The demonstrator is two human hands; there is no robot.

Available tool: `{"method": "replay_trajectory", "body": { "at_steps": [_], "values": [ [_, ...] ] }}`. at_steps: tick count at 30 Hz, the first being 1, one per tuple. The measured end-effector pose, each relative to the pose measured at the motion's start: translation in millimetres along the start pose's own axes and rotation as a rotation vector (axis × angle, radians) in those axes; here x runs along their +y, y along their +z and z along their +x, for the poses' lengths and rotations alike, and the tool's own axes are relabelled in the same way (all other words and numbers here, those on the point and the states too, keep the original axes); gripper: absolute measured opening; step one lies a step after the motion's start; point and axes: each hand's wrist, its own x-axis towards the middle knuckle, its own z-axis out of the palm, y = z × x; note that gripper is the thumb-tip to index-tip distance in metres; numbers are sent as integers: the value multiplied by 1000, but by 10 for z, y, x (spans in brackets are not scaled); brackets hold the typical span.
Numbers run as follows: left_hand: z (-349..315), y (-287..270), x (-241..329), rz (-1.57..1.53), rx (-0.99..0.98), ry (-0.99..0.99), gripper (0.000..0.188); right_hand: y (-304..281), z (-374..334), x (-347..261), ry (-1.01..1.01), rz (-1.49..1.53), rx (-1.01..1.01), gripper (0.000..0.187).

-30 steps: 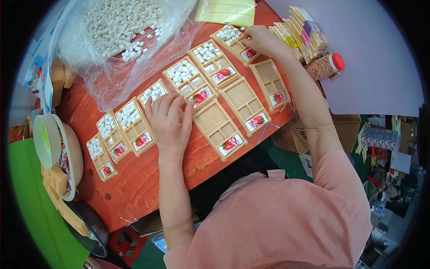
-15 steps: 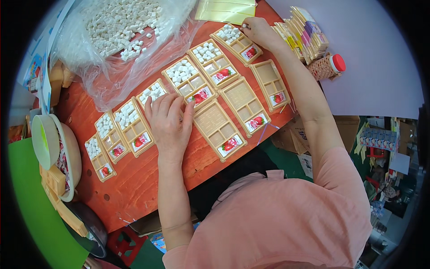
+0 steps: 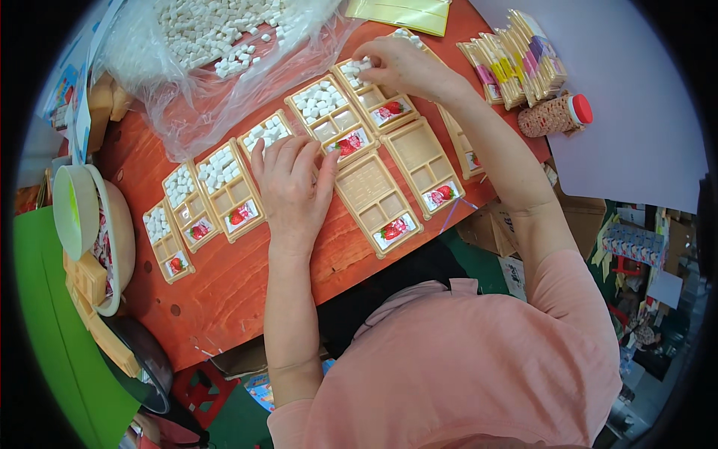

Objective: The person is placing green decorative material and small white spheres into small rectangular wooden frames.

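Observation:
Beige compartment trays stand in two slanting rows, each with a strawberry-printed packet in one corner. My right hand (image 3: 407, 69) reaches over a back-row tray (image 3: 389, 111), thumb and fingers curved and apart above its small white marshmallow-like cubes (image 3: 354, 71). The fingertips partly cover those cubes. My left hand (image 3: 293, 183) hovers palm down over a tray whose white cubes (image 3: 265, 133) show beyond the fingers. Its thumb stands out to the side, and I see nothing held in it. Nearer me, two trays (image 3: 374, 200) have no cubes in their large compartments.
A clear plastic bag (image 3: 161, 123) of white cubes lies at the back of the red table (image 3: 224, 307). Wrapped stacks (image 3: 516, 63) and a red-lidded jar (image 3: 557, 116) stand at right. Bowls (image 3: 120, 247) and more beige trays (image 3: 88, 280) are at left.
My right hand has moved left, from the far right tray to the tray beside it; the cube it pinched no longer shows between its fingers. My left hand stays over the same tray.

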Motion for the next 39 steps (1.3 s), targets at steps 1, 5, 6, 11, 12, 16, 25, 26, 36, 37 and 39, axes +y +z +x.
{"method": "replay_trajectory", "body": {
  "at_steps": [1, 5, 6, 11, 12, 16, 25, 26, 36, 37, 39],
  "values": [
    [0, -1, 9, 1, -1, -5, 21, -72, -35, -21, 26, 0, -4, 26],
    [8, -4, 26, -4, -2, 13, 23, -152, -76, 26, 109, 115, 2, 25],
    [6, -3, 27, -8, 0, 19, 23, -110, -52, 60, 108, 116, 0, 25],
    [7, -1, -5, -4, -6, 7, 23, 15, 13, 59, -102, -27, 115, 23],
    [0, -2, -16, -3, -4, 2, 23, 17, 27, 57, -105, -24, 113, 23],
    [12, -8, 15, 0, -8, 2, 22, -22, -20, 69, 96, 345, 241, 20],
    [8, -10, 1, -12, -13, 3, 23, 133, -34, 11, -91, -102, 261, 16],
    [7, -11, 7, -5, -14, 0, 23, 128, -12, -16, -73, -83, 290, 16],
    [0, -5, -10, 0, -4, -5, 23, 330, 108, -206, -151, -111, 230, 16],
    [7, -6, 0, 0, -5, -9, 23, 263, 91, -161, -105, -37, 248, 16],
    [20, -12, 21, -1, -1, 11, 23, 193, 67, -51, -40, -44, 199, 18]
  ]
}}
